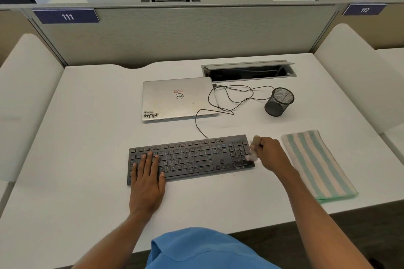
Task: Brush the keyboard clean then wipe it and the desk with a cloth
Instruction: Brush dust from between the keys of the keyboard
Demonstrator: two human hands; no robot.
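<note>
Keyboard [190,157]: black, full-size, flat on the white desk [87,137], lower centre of frame, cord running up toward the closed laptop [177,98] at centre. Left hand [147,179]: laid flat on the keyboard's left end, fingers straight and slightly spread over the keys, gripping nothing, heel on the desk just below the near edge; judged to be pinning the board against sliding under the strokes. Right hand [270,150]: right of centre, fingers curled tight around the pale handle of the brush [253,148]. Brush: blurred, bristle end down on the number pad at the keyboard's right edge, handle tilted up and away; angle judged to flick crumbs off the end and onto the desk. Cloth [317,164]: striped green and white, folded long, lower right of frame, just beside the right hand, untouched; likely parked there within reach for the wiping stage, not yet begun. Mesh pen cup [278,101]: upper right of centre, well apart from the brushing.
</note>
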